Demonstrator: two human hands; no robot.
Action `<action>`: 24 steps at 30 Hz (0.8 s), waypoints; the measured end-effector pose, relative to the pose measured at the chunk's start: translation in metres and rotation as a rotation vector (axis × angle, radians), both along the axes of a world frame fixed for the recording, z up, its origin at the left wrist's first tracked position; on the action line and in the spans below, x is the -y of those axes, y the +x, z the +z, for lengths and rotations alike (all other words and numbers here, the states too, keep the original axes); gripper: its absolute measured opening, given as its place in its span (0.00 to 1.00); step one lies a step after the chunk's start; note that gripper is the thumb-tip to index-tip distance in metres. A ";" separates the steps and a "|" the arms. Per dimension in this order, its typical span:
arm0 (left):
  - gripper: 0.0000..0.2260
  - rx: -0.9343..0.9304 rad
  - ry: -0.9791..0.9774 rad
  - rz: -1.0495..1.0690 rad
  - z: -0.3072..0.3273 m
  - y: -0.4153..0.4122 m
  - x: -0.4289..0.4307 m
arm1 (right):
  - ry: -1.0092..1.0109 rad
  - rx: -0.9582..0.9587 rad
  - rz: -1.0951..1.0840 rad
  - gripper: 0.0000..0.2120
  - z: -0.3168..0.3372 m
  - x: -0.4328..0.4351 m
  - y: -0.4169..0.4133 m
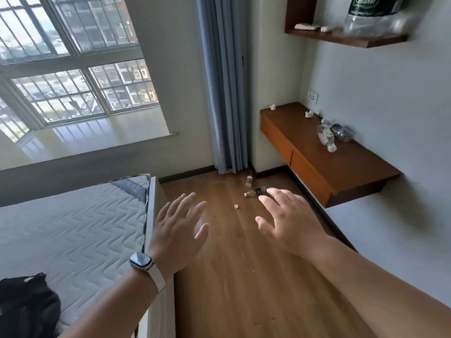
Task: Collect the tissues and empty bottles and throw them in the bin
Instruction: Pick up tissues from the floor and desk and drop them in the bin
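Wooden floor (pixel 244 276) stretches beneath your left hand (pixel 178 232) and right hand (pixel 292 223), both spread, fingers relaxed, grasping nothing; small bottles (pixel 249 181) lie beyond them.

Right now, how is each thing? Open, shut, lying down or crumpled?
left hand, open, holds nothing.
right hand, open, holds nothing.
desk bottles, two, lying on their sides.
desk tissues, two, crumpled, apart from each other.
floor bottles, small, lying near the curtain.
shelf tissue, crumpled.
curtain, bunched to one side.
desk drawers, shut.
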State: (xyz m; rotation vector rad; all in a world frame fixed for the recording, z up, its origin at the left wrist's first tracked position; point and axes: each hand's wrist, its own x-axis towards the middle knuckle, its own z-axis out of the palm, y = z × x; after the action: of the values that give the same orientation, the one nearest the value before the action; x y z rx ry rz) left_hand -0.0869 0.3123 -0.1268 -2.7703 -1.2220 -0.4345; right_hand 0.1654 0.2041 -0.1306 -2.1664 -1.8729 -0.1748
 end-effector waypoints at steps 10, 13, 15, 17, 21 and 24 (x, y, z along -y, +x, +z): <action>0.22 0.011 -0.038 -0.174 -0.032 0.040 -0.100 | -0.098 0.020 -0.143 0.26 -0.015 -0.057 0.020; 0.22 -0.001 -0.067 -0.248 -0.043 0.044 -0.141 | -0.133 0.038 -0.183 0.26 -0.015 -0.085 0.014; 0.22 -0.005 -0.074 -0.311 -0.045 0.046 -0.171 | -0.141 0.056 -0.233 0.26 -0.013 -0.106 0.007; 0.22 0.009 -0.071 -0.361 -0.043 0.043 -0.203 | -0.144 0.062 -0.283 0.26 -0.009 -0.130 -0.004; 0.22 0.044 -0.046 -0.432 -0.043 0.035 -0.270 | -0.162 0.081 -0.344 0.27 -0.002 -0.175 -0.023; 0.22 0.049 -0.081 -0.448 -0.047 0.034 -0.307 | -0.162 0.083 -0.387 0.27 0.002 -0.200 -0.032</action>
State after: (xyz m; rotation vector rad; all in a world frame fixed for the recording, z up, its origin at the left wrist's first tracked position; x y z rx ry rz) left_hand -0.0531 0.6197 -0.1739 -3.1158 -0.6259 -0.4944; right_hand 0.1336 0.4037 -0.1290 -2.6559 -1.5334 -0.1962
